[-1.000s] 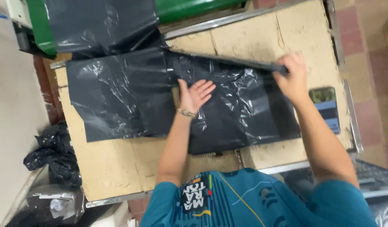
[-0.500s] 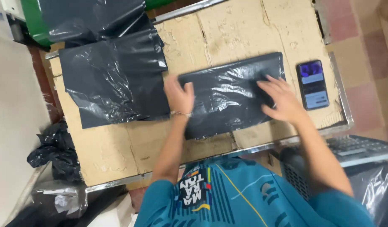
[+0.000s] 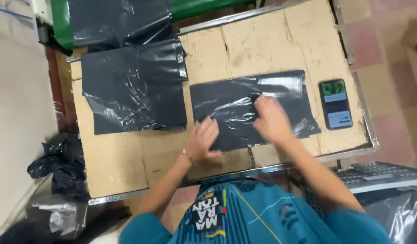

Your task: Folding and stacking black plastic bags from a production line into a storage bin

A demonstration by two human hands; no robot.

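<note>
Two hands are down on one folded black plastic bag [image 3: 244, 108], and I see them from above. My left hand [image 3: 203, 138] lies flat at the bag's near left corner, with its fingers [image 3: 210, 125] spread open and pressing on the plastic. My right hand [image 3: 271, 119] lies flat on the middle of the bag, fingers open too, holding nothing. Both hands look a bit blurry.

That folded bag is a long dark shape, shiny and full of small wrinkles. It lies on the brown cardboard table top [image 3: 262, 45], near the edge closest to me.

Just left of the folded bag lies a bigger flat black bag [image 3: 131, 86], close to it but not touching, as far as I can tell. Beyond that flat one, more black plastic [image 3: 118, 20] hangs over something green [image 3: 204, 7]. Right of the folded bag, near it, a phone [image 3: 336, 104] lies with its screen lit. Far left of the folded bag, down on the floor, sits a crumpled black heap [image 3: 59, 165]. Nothing covers the folded bag but my hands.
</note>
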